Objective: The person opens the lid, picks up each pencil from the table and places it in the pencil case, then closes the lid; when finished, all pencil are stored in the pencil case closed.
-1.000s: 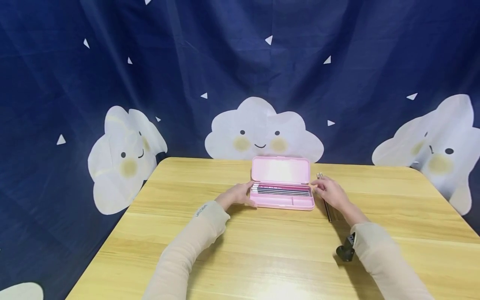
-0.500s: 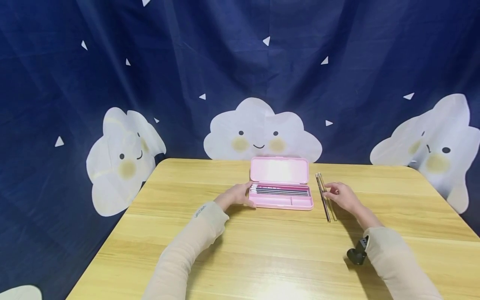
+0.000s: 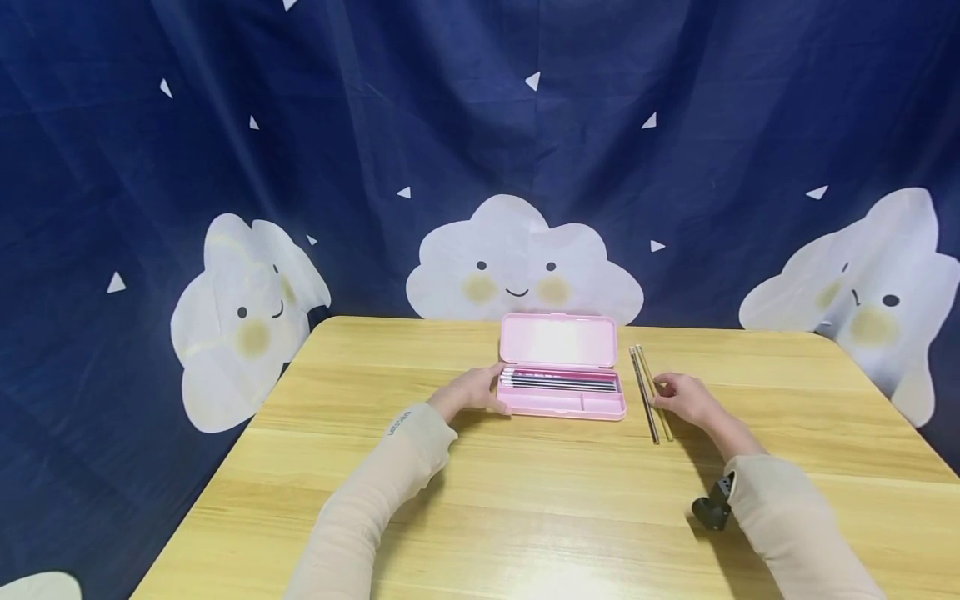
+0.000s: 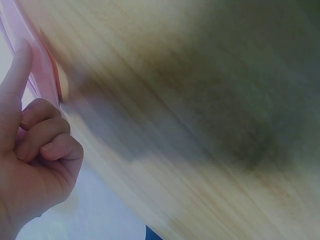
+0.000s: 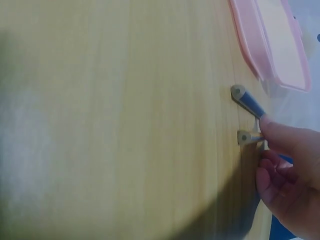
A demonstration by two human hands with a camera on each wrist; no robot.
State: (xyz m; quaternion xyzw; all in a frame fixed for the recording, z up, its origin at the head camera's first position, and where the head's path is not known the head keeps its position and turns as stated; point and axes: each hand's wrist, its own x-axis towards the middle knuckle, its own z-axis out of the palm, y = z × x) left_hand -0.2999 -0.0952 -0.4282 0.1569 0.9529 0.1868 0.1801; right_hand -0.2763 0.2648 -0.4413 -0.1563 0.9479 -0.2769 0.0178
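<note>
1. Both hands are resting on the wooden table (image 3: 525, 500), one at each end of an open pink pencil case (image 3: 562, 406)
2. Left hand (image 3: 474, 392) is holding the case's left end just as it was a second ago, one finger lying straight along the pink edge and the others curled
3. Right hand (image 3: 686, 398) has been drawing away from the case's right end and is now touching two loose pencils (image 3: 649, 393) lying side by side between it and the case
4. That shift suggests the loose pencils are next to be handled
5. Right fingers are bending loosely, fingertips (image 5: 267, 125) pressing on the pencils; whether they are pinching one I cannot tell
6. More pencils are lying in a row inside the case
</note>
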